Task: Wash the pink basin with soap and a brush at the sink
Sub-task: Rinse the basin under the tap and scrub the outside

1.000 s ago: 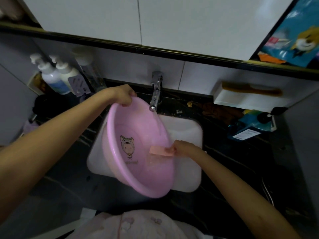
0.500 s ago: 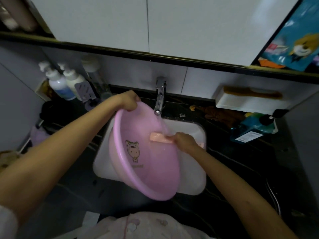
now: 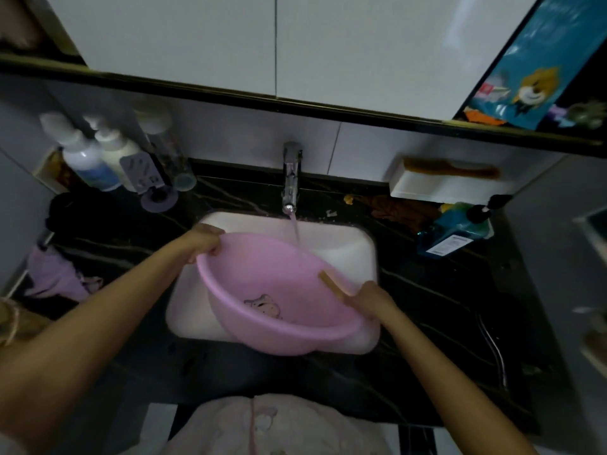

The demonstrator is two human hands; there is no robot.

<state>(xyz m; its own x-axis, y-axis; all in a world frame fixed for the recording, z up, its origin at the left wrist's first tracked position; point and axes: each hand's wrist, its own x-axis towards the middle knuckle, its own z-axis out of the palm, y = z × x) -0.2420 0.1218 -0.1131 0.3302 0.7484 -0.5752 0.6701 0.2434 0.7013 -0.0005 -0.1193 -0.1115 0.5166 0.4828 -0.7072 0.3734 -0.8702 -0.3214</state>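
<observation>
Soaping in hand: left hand [image 3: 204, 240] grips the pink basin [image 3: 262, 284] rim mid-frame, right hand [image 3: 369, 300] pinches soap [image 3: 331, 284] against it; brushing likely follows.

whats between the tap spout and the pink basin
Head view: only a stream of running water, falling from the tap to the pink basin at its far rim.

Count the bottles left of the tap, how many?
3, at the back left: a blue-labelled pump bottle, a plain white pump bottle beside it, and a clear bottle nearest the tap. More may hide behind.
</observation>
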